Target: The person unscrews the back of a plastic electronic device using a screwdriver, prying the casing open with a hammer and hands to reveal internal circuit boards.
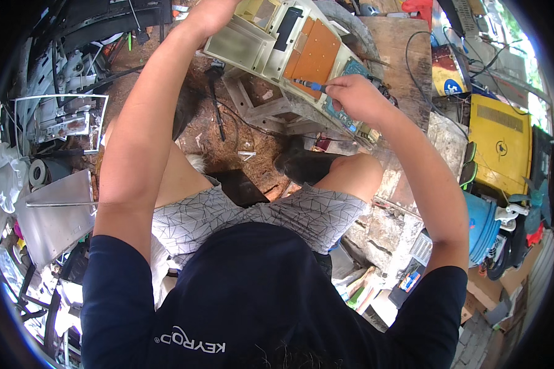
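Observation:
My right hand [358,99] grips a blue-handled screwdriver [315,86], its tip pointing left over the orange-brown board [315,50] in a cream plastic appliance housing [240,48]. A blue-green circuit board [337,115] lies in the housing beneath and beside this hand. At the top edge, my left hand [214,16] rests at the housing's upper left corner; its fingers are partly cut off by the picture's edge, so its grip cannot be made out. A dark strip [288,28] sits in a slot between the board and the open compartments. The housing lies over a grey block-like support [277,108].
Metal scrap and a white frame [62,97] lie at left, with a bent metal sheet [57,212]. A yellow case [501,143] and blue buckets [480,228] stand at right. A black cable [254,128] crosses the dirt floor below the housing.

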